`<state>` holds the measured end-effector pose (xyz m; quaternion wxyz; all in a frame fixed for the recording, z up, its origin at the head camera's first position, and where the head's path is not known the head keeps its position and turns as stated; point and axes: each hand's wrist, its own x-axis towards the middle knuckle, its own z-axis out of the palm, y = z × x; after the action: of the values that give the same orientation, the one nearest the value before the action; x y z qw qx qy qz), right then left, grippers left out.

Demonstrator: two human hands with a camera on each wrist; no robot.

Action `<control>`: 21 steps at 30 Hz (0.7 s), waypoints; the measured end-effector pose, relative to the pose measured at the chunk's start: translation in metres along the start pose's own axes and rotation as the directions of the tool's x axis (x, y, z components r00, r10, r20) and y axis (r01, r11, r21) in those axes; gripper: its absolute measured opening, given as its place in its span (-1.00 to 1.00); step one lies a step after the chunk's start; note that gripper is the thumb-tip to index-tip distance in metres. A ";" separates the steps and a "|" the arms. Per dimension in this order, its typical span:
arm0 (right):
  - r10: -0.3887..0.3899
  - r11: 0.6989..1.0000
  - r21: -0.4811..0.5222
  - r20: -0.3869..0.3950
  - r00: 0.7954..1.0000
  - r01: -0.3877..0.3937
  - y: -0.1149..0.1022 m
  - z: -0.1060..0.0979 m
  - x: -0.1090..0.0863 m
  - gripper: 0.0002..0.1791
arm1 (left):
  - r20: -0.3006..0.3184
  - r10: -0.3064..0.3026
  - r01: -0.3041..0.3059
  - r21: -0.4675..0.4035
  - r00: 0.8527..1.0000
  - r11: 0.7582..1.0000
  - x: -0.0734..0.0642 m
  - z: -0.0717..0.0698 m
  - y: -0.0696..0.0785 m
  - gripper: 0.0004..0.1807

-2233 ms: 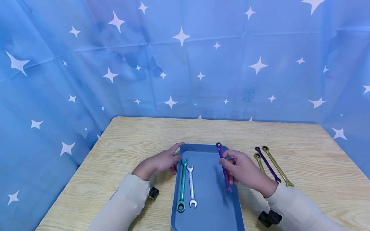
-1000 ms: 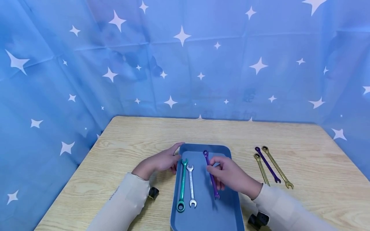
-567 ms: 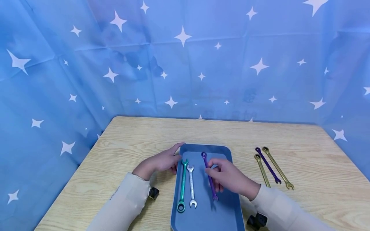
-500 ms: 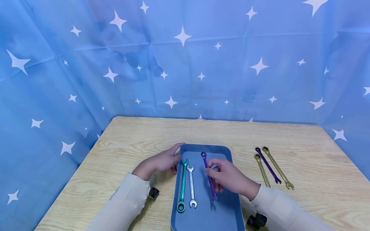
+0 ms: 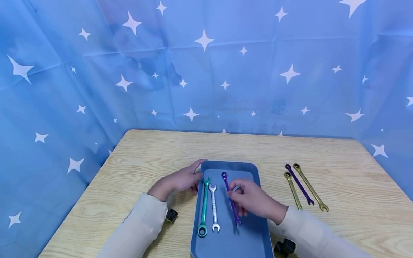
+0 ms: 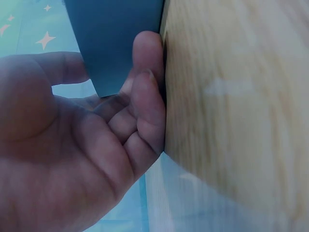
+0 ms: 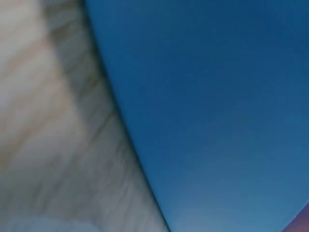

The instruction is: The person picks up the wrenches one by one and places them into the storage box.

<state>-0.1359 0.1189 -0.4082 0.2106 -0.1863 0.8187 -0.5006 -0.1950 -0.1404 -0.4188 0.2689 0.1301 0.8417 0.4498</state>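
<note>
My right hand (image 5: 250, 197) pinches a purple combination wrench (image 5: 232, 205) between thumb and fingers, over the middle of the blue tray (image 5: 267, 236). The purple wrench slants, its ring end farthest from me, with a shadow beneath it. To its left, a silver open-end wrench (image 5: 214, 208) and a green combination wrench (image 5: 204, 208) lie side by side in the tray. My left hand (image 5: 180, 181) grips the tray's left wall near the far corner. In the left wrist view, its curled fingers (image 6: 147, 104) rest against the wooden table. The right wrist view shows mostly tray wall.
Right of the tray on the wooden table (image 5: 348, 172) lie a short gold wrench (image 5: 293, 190), another purple wrench (image 5: 299, 184) and a long gold wrench (image 5: 311, 187). A blue star-patterned curtain (image 5: 206, 71) hangs behind the table and at both sides.
My right hand has carried the purple wrench leftward from the tray's right side to near the silver wrench, and slightly toward me. My left hand has stayed at the tray wall.
</note>
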 end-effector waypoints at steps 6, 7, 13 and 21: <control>0.002 1.000 -0.006 0.009 1.000 -0.002 0.002 0.001 0.001 -0.78 | -0.005 0.004 -0.004 0.004 1.000 1.000 0.001 0.000 -0.001 -0.35; 0.000 1.000 -0.007 0.008 1.000 0.000 0.003 0.001 0.001 -0.78 | -0.007 0.005 -0.005 0.007 1.000 1.000 0.001 0.000 -0.001 -0.35; -0.007 1.000 -0.025 0.007 1.000 0.007 0.002 0.004 0.004 -0.80 | -0.010 0.000 0.001 0.012 1.000 1.000 0.001 0.000 -0.002 -0.35; 0.004 1.000 -0.024 0.015 1.000 -0.004 0.002 0.006 0.008 -0.81 | 0.003 0.009 -0.009 0.008 1.000 1.000 0.001 -0.001 -0.001 -0.35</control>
<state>-0.1395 0.1110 -0.4139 0.2155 -0.1911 0.8234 -0.4890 -0.1960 -0.1412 -0.4190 0.2676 0.1355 0.8425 0.4474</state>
